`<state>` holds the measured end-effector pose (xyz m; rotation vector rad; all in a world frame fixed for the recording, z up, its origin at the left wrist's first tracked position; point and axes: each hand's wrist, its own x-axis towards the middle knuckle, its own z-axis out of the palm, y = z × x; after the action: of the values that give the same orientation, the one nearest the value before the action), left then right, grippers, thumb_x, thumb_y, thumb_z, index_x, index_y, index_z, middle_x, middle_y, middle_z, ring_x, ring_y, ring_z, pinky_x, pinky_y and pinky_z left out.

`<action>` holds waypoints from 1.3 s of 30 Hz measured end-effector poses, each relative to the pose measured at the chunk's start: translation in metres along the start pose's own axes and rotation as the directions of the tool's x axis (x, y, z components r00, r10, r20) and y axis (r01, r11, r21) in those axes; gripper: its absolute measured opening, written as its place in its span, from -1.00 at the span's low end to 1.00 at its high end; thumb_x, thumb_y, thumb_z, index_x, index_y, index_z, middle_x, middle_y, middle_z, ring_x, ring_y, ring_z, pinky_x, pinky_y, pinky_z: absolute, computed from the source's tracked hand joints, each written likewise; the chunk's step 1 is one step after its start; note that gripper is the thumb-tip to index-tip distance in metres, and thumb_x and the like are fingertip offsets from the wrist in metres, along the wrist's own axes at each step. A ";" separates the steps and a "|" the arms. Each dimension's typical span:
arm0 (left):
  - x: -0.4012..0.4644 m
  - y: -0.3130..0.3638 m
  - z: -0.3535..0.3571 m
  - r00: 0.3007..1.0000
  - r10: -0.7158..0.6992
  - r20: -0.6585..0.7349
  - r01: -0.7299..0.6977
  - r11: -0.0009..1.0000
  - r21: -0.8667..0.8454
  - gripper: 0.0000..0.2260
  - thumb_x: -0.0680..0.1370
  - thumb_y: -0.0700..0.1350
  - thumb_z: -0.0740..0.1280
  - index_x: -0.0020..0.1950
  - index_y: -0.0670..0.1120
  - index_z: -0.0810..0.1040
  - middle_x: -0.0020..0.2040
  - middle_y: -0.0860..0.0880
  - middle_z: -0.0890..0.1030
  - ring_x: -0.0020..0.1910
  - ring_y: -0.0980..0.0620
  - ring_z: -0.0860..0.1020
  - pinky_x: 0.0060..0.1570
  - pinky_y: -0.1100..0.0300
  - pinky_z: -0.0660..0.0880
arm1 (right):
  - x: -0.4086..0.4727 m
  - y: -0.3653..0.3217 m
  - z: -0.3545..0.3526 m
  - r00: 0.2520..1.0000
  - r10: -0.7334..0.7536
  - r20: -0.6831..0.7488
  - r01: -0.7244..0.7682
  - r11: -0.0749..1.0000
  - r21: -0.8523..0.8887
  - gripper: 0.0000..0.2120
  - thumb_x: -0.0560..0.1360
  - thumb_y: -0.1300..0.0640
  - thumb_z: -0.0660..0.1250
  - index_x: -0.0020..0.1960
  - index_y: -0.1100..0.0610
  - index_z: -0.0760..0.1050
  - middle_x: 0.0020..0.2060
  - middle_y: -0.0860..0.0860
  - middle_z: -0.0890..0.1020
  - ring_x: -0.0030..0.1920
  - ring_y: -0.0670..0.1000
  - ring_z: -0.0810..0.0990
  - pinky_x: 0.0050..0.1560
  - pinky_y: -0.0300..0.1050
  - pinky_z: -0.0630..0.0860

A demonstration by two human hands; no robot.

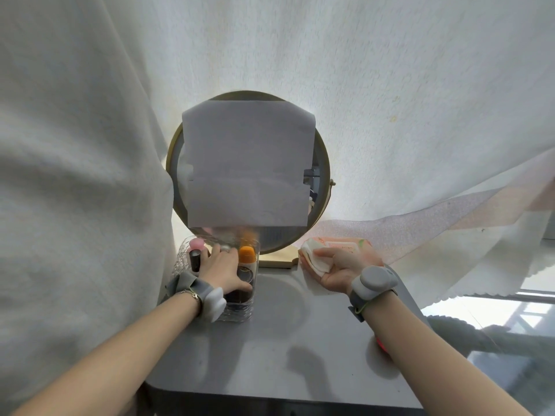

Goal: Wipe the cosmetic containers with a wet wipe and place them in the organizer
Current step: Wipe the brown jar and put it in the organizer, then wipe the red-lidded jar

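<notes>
Clear organizer (pixel 240 313) stood at tabletop's (pixel 288 340) far-left edge; left hand (pixel 223 270) reached inside, grip undeterminable. Right hand (pixel 336 268) pinched wet wipe (pixel 313 256). Risk: toppling orange-capped bottle (pixel 247 255).

Left hand (pixel 223 267) covers organizer (pixel 237 313) top; whatever fingers touch inside is hidden. Paper sheet (pixel 247 166) masks most of mirror (pixel 321 163). Right hand (pixel 336 267) hides wipe pack (pixel 345 246) lower half; label illegible. Red object (pixel 380 343), 5 o'clock, mostly behind forearm.
</notes>
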<state>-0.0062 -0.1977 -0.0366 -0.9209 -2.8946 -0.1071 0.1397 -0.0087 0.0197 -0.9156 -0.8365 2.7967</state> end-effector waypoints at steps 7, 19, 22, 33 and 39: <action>-0.002 0.045 -0.036 0.986 0.116 -0.123 -0.156 0.903 -0.399 -0.61 0.40 0.07 0.44 0.12 -0.07 0.47 0.03 -0.05 0.58 0.09 -0.07 0.52 0.05 0.11 0.43 | -0.021 -0.015 -0.011 0.997 -0.080 0.019 0.081 0.993 -0.085 -0.67 0.54 0.38 0.20 0.30 0.34 0.33 0.09 0.32 0.54 0.12 0.21 0.58 0.04 0.08 0.57; -0.018 0.189 0.043 0.720 0.637 0.275 -0.157 0.536 -0.829 -0.23 0.33 -0.05 0.56 0.46 -0.05 0.26 0.40 0.00 0.40 0.31 0.10 0.39 0.26 0.20 0.39 | -0.076 -0.046 -0.089 0.974 -0.218 0.057 0.221 0.972 -0.073 -0.86 0.58 0.33 0.19 0.08 0.36 0.47 -0.26 0.29 0.68 -0.35 0.14 0.70 -0.35 -0.07 0.65; -0.016 0.205 0.055 0.711 0.647 0.277 -0.135 0.513 -0.848 -0.14 0.30 -0.05 0.57 0.49 -0.04 0.19 0.45 -0.01 0.33 0.38 0.08 0.34 0.31 0.13 0.37 | -0.086 -0.049 -0.099 0.973 -0.224 0.050 0.226 0.972 -0.058 -0.87 0.57 0.29 0.23 -0.01 0.37 0.49 -0.32 0.26 0.67 -0.36 0.13 0.69 -0.30 -0.06 0.67; -0.020 0.244 0.086 0.783 0.605 0.148 -0.176 0.443 -0.879 -0.30 0.26 -0.11 0.60 0.33 -0.02 0.37 0.19 0.05 0.53 0.21 0.10 0.48 0.23 0.21 0.39 | -0.103 -0.052 -0.124 0.958 -0.284 -0.033 0.282 0.958 -0.042 -0.87 0.53 0.43 0.19 -0.06 0.34 0.52 -0.33 0.22 0.65 -0.38 0.09 0.68 -0.18 -0.06 0.63; -0.017 0.231 0.078 0.799 0.592 0.108 -0.195 0.425 -0.884 -0.37 0.17 -0.03 0.61 0.16 0.07 0.43 0.08 0.12 0.56 0.11 0.13 0.51 0.11 0.30 0.39 | -0.098 -0.055 -0.118 0.956 -0.291 -0.044 0.287 0.955 -0.068 -0.89 0.54 0.41 0.20 -0.01 0.33 0.49 -0.32 0.22 0.65 -0.39 0.07 0.68 -0.21 -0.11 0.64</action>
<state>0.1350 -0.0119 -0.1080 -1.9822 -2.7294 -1.6005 0.2823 0.0706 0.0210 -0.7983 -0.9657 2.4985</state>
